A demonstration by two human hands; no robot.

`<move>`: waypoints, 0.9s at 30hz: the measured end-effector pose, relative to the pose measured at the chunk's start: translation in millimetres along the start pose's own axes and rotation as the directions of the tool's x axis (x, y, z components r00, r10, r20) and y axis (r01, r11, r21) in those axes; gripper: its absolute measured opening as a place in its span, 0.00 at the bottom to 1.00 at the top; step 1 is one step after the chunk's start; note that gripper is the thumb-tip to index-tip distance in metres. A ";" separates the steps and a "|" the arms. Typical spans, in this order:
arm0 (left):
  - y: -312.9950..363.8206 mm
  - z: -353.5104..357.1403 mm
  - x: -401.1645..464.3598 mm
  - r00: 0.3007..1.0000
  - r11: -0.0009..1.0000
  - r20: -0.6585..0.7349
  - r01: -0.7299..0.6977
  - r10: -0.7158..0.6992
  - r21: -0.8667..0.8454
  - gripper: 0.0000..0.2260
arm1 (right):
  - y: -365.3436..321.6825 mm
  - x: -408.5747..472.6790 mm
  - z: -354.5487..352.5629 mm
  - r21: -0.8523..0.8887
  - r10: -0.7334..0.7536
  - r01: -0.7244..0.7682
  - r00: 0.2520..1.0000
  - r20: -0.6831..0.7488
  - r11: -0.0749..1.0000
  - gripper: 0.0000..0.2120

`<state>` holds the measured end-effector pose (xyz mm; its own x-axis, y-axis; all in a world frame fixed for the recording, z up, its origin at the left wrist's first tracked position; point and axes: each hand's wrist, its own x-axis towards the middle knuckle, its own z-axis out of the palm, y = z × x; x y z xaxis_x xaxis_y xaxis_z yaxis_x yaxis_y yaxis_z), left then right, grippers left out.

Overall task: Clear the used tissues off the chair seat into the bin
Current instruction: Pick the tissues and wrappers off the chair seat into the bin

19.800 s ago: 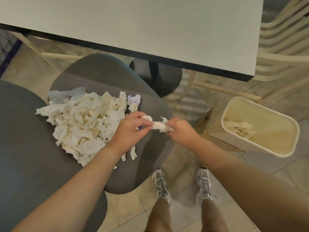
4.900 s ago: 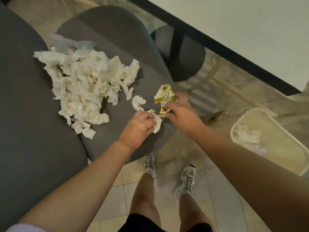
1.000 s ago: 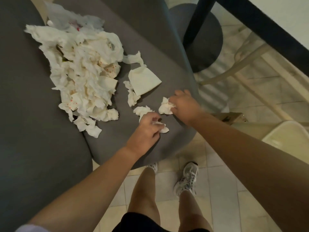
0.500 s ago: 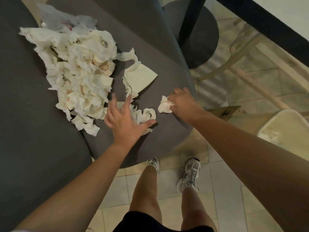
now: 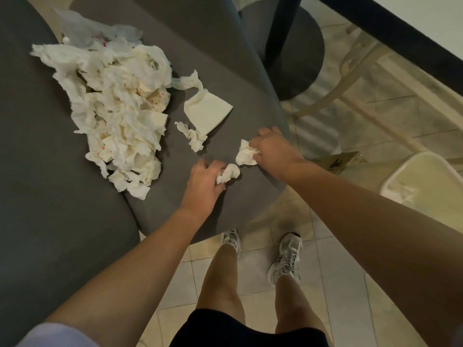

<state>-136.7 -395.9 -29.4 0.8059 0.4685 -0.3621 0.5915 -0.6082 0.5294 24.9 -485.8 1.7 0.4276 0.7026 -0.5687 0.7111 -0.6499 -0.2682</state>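
Observation:
A big heap of crumpled white tissues (image 5: 117, 113) lies on the left part of the grey chair seat (image 5: 225, 71). A flat folded tissue (image 5: 206, 113) and a small twisted scrap (image 5: 194, 137) lie apart from the heap, nearer the seat's middle. My left hand (image 5: 204, 185) grips a small crumpled tissue (image 5: 229, 172) near the seat's front edge. My right hand (image 5: 271, 149) pinches another crumpled tissue (image 5: 245, 154) just beyond it. The cream bin (image 5: 426, 186) stands on the floor at the right, with some tissue inside.
A second grey seat (image 5: 50, 234) fills the left side. A black table post and round base (image 5: 293, 48) stand behind the chair. A pale wooden chair frame (image 5: 363, 96) and a white table edge (image 5: 413, 31) are at the upper right. My legs and shoes are below.
My left hand, spread open over loose tissue half a second ago, has curled round a small wad. My right hand still holds its tissue in about the same spot.

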 end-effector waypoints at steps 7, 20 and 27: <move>40.8 -7.6 -9.2 0.969 0.969 0.013 -0.245 0.245 -0.007 0.16 | 21.9 -50.3 -5.9 0.095 0.002 0.006 0.997 -0.078 0.995 0.13; 215.6 66.5 -24.8 0.780 0.779 -0.009 -0.626 0.626 -0.040 0.13 | 162.5 -213.7 0.1 0.384 0.411 -0.262 0.827 -0.383 0.885 0.15; 291.2 118.3 -37.4 0.718 0.719 0.049 -0.689 0.694 -0.092 0.24 | 233.9 -285.5 46.2 0.563 0.664 -0.460 0.712 -0.229 0.687 0.18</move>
<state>8.7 -666.4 47.5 0.9907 -0.1171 0.0694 -0.1320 -0.7012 0.7007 43.4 -851.8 65.4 0.9044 0.1350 -0.4047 -0.0220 -0.9326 -0.3602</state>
